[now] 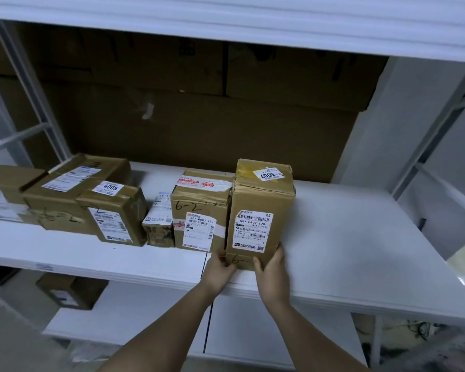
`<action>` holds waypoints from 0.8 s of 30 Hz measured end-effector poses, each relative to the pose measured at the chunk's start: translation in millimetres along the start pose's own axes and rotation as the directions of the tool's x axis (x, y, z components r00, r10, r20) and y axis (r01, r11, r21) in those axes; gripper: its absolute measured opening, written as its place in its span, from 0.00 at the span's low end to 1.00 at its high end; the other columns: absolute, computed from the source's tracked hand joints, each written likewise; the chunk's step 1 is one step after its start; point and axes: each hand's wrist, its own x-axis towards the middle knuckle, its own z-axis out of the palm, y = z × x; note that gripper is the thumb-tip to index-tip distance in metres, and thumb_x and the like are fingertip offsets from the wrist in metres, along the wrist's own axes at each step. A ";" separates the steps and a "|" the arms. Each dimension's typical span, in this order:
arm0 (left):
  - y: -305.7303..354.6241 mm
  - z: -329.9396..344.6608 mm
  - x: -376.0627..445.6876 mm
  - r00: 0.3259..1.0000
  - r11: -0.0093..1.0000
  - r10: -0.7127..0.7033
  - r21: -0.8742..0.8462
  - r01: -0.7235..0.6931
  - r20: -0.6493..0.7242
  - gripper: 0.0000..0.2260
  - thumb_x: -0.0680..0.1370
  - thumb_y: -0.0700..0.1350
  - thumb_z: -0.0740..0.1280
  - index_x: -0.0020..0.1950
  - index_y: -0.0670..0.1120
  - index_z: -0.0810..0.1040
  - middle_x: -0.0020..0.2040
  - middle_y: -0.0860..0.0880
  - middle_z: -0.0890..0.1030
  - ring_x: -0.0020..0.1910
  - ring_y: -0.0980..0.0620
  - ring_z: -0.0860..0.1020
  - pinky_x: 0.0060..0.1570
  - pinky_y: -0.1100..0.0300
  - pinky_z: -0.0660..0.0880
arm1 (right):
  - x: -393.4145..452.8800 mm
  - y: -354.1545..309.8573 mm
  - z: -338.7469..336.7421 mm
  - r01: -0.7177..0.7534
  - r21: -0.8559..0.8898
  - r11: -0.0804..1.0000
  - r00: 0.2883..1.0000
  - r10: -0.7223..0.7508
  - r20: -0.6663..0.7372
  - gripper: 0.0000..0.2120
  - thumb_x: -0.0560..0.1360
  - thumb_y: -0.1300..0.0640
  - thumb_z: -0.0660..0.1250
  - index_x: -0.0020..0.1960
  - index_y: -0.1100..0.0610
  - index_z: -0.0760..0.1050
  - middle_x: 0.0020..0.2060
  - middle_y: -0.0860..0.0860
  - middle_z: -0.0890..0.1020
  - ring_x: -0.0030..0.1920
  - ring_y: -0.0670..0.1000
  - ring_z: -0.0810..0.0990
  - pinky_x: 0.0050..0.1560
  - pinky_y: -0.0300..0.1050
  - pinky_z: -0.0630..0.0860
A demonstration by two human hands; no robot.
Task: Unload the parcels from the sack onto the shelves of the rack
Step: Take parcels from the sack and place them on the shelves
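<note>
You are gripping tall box (261, 210) at its near bottom corners: left hand (220, 269) and right hand (273, 275) fingers curling round it (standing on shelf (346, 237), touching box (202, 210) beyond your left fingers).

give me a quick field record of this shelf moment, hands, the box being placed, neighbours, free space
left hand: fingers curled on the lower left corner of the tall box
right hand: grip on the lower right corner of the same box
tall box: upright on the middle shelf, sticker 3007 on top
neighbour: box marked 6-2 directly to its left, sides close or touching
further left: small parcel, then box 4005
free space: bare shelf to the right of the tall box
lower shelf: one box
</note>
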 end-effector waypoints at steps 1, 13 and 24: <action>0.0 -0.4 1.0 1.000 1.000 0.003 0.002 -0.003 0.003 0.18 0.76 0.37 0.67 0.65 0.42 0.70 0.60 0.47 0.79 0.55 0.53 0.76 0.54 0.63 0.69 | 0.2 -0.9 0.9 0.002 0.007 1.000 1.000 -0.002 0.000 0.32 0.77 0.55 0.66 0.76 0.54 0.54 0.67 0.54 0.72 0.57 0.60 0.78 0.46 0.47 0.73; -0.8 -2.7 1.4 0.999 0.999 -0.034 0.031 0.033 0.026 0.18 0.75 0.36 0.67 0.64 0.41 0.68 0.56 0.46 0.77 0.55 0.51 0.75 0.56 0.61 0.69 | 1.1 -4.0 -3.6 -0.006 0.045 0.999 0.999 0.004 0.041 0.34 0.77 0.57 0.66 0.77 0.52 0.52 0.69 0.53 0.72 0.60 0.60 0.77 0.51 0.49 0.74; -8.2 4.8 -6.4 0.993 0.995 -0.090 0.043 0.093 -0.082 0.22 0.76 0.37 0.67 0.68 0.40 0.66 0.60 0.46 0.73 0.55 0.47 0.74 0.53 0.59 0.70 | -12.9 4.5 -16.3 -0.130 0.023 0.991 0.991 0.129 0.043 0.37 0.77 0.53 0.67 0.78 0.55 0.49 0.72 0.54 0.67 0.66 0.55 0.74 0.58 0.47 0.71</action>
